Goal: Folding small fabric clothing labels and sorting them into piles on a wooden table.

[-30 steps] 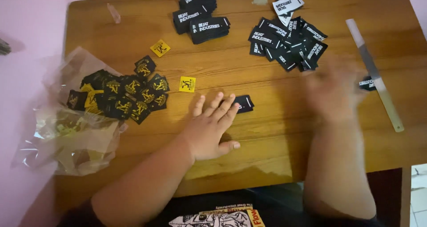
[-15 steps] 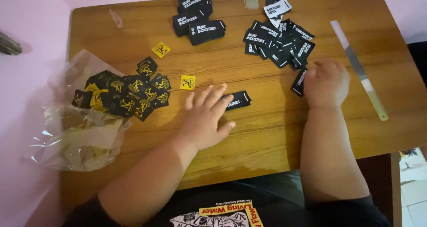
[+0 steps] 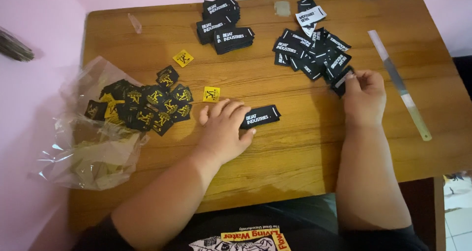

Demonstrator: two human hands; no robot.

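**Label sorting part done on a wooden table**

Wooden tabletop (image 3: 295, 147) against a pink wall carries the work. Judging by how things lie, sorting is partly done: a neat stack of black woven labels with white lettering (image 3: 225, 25) sits well beyond the left hand, while a loose heap of the same black labels (image 3: 309, 52) remains unsorted just beyond the right hand. One folded black label (image 3: 260, 117) lies alone, touching the fingertips of the left hand (image 3: 226, 130), which rests flat on the wood with fingers spread apart. The right hand (image 3: 365, 96) is closed, fingers pinched together on a black label at the near edge of the heap (image 3: 340, 82). Small black-and-yellow square tags (image 3: 142, 108) spill from a clear plastic bag (image 3: 88, 147) to the outer side of the left hand. A long metal ruler (image 3: 400, 84) lies beside the right hand.
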